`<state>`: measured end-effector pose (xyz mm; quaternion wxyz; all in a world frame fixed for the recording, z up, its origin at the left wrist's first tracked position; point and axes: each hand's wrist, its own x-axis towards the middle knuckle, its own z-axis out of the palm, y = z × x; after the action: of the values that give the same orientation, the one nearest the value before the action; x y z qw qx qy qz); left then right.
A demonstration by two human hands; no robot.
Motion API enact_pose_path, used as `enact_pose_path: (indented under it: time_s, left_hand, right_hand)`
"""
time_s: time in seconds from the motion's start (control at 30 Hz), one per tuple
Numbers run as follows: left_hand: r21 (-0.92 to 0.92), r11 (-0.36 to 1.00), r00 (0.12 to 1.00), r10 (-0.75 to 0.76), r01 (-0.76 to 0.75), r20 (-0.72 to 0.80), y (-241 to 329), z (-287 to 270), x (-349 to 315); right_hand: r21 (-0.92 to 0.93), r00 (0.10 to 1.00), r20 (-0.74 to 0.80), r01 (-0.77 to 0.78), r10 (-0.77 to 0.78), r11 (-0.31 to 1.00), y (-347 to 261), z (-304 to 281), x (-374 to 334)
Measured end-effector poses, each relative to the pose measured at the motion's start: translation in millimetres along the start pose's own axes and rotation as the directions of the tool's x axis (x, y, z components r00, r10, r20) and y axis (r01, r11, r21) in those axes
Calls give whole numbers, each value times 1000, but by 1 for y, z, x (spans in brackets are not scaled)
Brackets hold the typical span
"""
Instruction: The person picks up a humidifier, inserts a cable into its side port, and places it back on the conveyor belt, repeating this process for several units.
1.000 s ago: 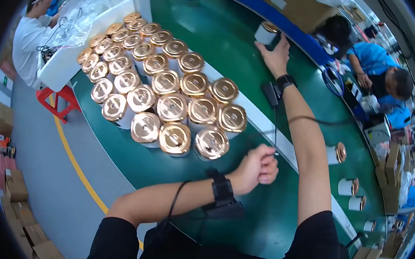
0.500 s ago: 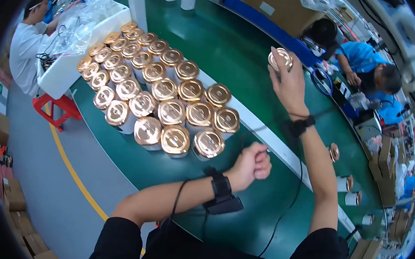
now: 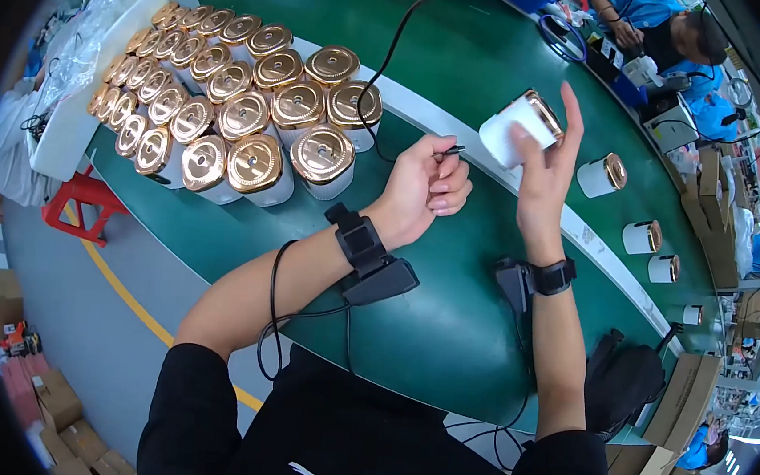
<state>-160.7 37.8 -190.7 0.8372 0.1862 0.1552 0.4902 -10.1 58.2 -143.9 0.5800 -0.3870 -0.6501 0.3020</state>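
In my right hand [image 3: 546, 175] is a white canister [image 3: 504, 138] with a shiny copper-coloured base, tilted above the white strip. The thumb presses its white side, while one finger points upward; the fingers behind it are partly hidden. My left hand [image 3: 424, 190] is closed around the end of a black cable [image 3: 384, 73], and its small dark plug [image 3: 454, 150] sticks out between thumb and fingers toward the canister. Left of this hand stand several rows of like canisters [image 3: 323, 157], copper bases up.
A white strip [image 3: 589, 245] runs along the green table [image 3: 446, 310]. Beyond it, several canisters [image 3: 601, 176] lie on their sides. A black bag [image 3: 623, 382] rests at right. Co-workers in blue [image 3: 708, 89] sit across. A white foam box [image 3: 62, 137] holds clear plastic wrap.
My right hand has come nearer from the far side of the table, bringing the canister, now tilted. My left hand sits closer to it, and the view has shifted.
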Motion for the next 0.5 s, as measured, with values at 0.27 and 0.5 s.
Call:
enact_pose_path:
  time_s: [0.27,0.5]
  left_hand:
    - [31,997,996,-77,76,45,-6,1,13]
    - [216,970,993,-116,110,18,-10,4,22]
  right_hand:
    - [481,930,69,-349,362,804,48,0,-15]
    - [599,908,181,-407,379,690,59,-15,-4]
